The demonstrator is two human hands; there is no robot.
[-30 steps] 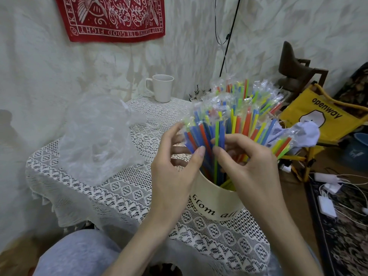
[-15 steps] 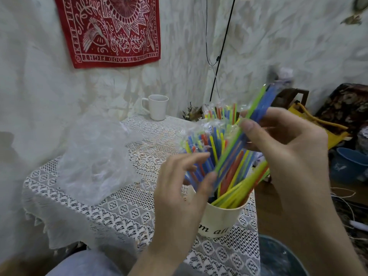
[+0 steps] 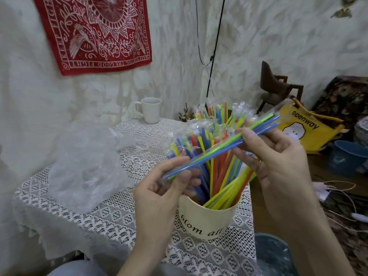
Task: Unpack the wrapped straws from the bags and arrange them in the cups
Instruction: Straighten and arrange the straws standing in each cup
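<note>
A cream cup (image 3: 207, 222) with black lettering stands at the table's near right edge, packed with several wrapped straws (image 3: 211, 144) in blue, green, yellow and red. Above it I hold a small bundle of green and blue wrapped straws (image 3: 225, 144), lying slanted from lower left to upper right. My left hand (image 3: 165, 190) pinches the bundle's lower end. My right hand (image 3: 272, 156) grips it near the upper end. A white mug (image 3: 151, 110) stands empty at the table's far edge.
A crumpled clear plastic bag (image 3: 85, 166) lies on the lace tablecloth (image 3: 111, 214) at the left. A yellow bag (image 3: 306, 128), a blue basin (image 3: 348, 158) and cables (image 3: 342, 198) sit on the floor at the right. Another basin (image 3: 276, 255) is below the table's edge.
My right hand has pulled a few green and blue straws out of the cup and tilted them nearly flat. My left hand has taken hold of their lower end.
</note>
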